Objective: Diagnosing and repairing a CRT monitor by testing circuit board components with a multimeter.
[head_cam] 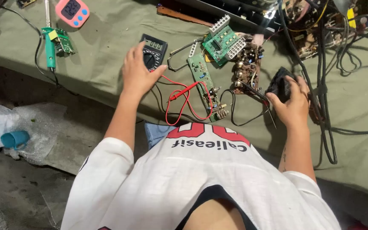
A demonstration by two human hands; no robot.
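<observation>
My left hand (pixel 136 72) rests on a black multimeter (pixel 154 50) lying on the green cloth, fingers on its dial. Red and black test leads (pixel 184 96) loop from the meter across the cloth. My right hand (pixel 294 104) grips a small black object (pixel 280 83) and also holds a thin black probe (pixel 254 91) that points toward a brown circuit board (pixel 247 64). A long narrow green circuit board (pixel 205 85) lies between my hands. A square green board with white connectors (pixel 223 40) sits behind it.
A green soldering iron (pixel 50 47) and small green board (pixel 64 40) lie at far left, with a pink timer (pixel 72 10) behind. Tangled black cables (pixel 326 85) and open electronics (pixel 311 25) crowd the right. A blue cup (pixel 15 138) sits on plastic on the floor.
</observation>
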